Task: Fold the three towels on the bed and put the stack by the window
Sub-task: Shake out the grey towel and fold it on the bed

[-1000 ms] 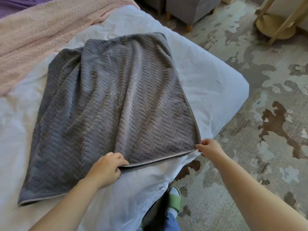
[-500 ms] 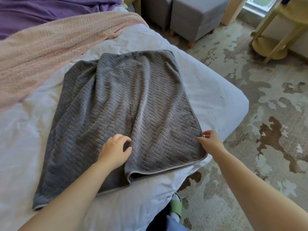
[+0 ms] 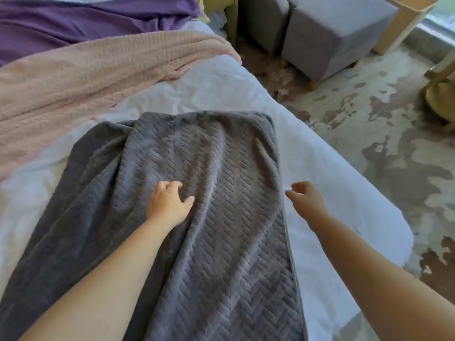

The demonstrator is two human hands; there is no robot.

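Our left hand (image 3: 168, 205) rests, fingers spread, on the grey herringbone-textured towel (image 3: 209, 193) – our right hand (image 3: 306, 200) hovers, loosely spread and empty, seemingly just beside its right edge.

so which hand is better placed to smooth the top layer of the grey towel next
Probably the left. The left hand lies palm-down on the grey towel, near the middle of its folded top layer. The right hand is open past the towel's right edge, over the white sheet, touching no cloth.
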